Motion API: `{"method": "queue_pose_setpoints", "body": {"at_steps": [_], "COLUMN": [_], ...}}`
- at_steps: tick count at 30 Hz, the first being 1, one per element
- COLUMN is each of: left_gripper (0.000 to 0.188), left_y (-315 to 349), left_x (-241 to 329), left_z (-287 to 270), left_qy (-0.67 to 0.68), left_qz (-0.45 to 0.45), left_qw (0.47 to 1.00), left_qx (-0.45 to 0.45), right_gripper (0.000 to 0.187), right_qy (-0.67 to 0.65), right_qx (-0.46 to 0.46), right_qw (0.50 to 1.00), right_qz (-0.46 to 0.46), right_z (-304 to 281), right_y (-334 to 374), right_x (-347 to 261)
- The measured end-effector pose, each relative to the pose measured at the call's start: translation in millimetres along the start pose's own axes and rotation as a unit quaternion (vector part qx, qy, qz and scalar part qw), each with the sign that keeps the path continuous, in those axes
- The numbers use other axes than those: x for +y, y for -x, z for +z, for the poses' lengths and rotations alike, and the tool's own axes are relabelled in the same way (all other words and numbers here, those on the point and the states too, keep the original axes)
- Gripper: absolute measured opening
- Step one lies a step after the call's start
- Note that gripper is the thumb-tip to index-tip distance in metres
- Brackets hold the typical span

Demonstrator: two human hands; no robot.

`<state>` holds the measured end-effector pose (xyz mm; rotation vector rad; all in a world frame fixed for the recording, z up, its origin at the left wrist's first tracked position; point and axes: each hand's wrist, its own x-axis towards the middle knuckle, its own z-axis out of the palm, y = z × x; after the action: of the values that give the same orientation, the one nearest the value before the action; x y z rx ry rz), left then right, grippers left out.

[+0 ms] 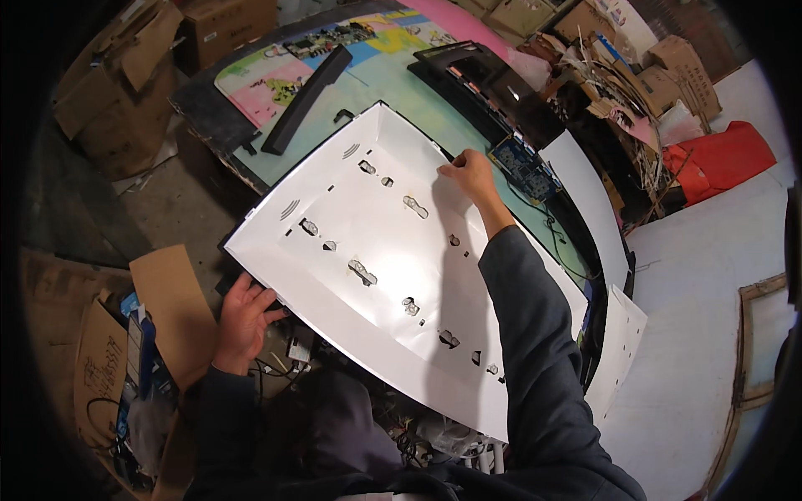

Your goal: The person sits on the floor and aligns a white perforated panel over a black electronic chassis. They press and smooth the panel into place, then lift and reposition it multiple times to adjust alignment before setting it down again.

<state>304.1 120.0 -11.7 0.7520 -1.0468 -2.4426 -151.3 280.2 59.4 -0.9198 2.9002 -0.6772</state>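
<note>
A large shallow white panel (501, 392) with a dark outer edge, like a television backlight tray, lies slanted in front of me. Its white lining has several cut-out openings showing grey parts underneath. At the panel's left near edge, my left hand (242, 321) grips the rim with bent fingers, partly hidden by the edge. My right arm reaches across the panel, casting a shadow on it. Along the far right side my right hand (472, 177) is closed, thumb and forefinger pinched near the rim; what lies between them is too small to make out.
A table with a colourful cover (368, 83) carries a long black bar (309, 100), dark screen parts (493, 83) and a blue circuit board (525, 167). Cardboard boxes (117, 92) stand at left, an open carton (104, 367) nearer me. A red bag (723, 163) lies right; cables lie below the panel.
</note>
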Motion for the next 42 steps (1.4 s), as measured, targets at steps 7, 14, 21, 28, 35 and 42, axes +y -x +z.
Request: {"method": "queue_pose_setpoints", "body": {"at_steps": [7,14,21,28,35,42], "left_gripper": [0.049,0.050,0.049,0.047,0.046,0.047], "left_y": [0,2,4,5,5,5], "left_x": [0,5,10,15,18,16], "left_z": [0,5,13,23,27,28], "left_qy": [0.004,-0.012,-0.015,-0.051,-0.083,-0.089], "left_qz": [-0.001,-0.004,-0.005,0.003,0.000,0.001], "left_qw": [1.000,1.000,1.000,0.998,0.995,0.994], "left_qx": [0.002,0.012,0.026,0.046,0.063,0.071], "right_gripper": [0.031,0.028,0.025,0.025,0.033,0.029], "right_qy": [-0.050,-0.025,-0.018,0.083,0.102,-0.010], "right_qx": [0.005,0.033,0.032,0.103,0.073,0.029], "right_qw": [0.998,0.999,0.999,0.989,0.992,0.998], "right_qz": [0.024,-0.001,-0.024,-0.067,-0.010,0.047], "right_z": [-6,-4,0,12,5,6], "right_y": [3,8,7,20,17,-2], "right_x": [-2,-8,-5,-10,-21,-4]}}
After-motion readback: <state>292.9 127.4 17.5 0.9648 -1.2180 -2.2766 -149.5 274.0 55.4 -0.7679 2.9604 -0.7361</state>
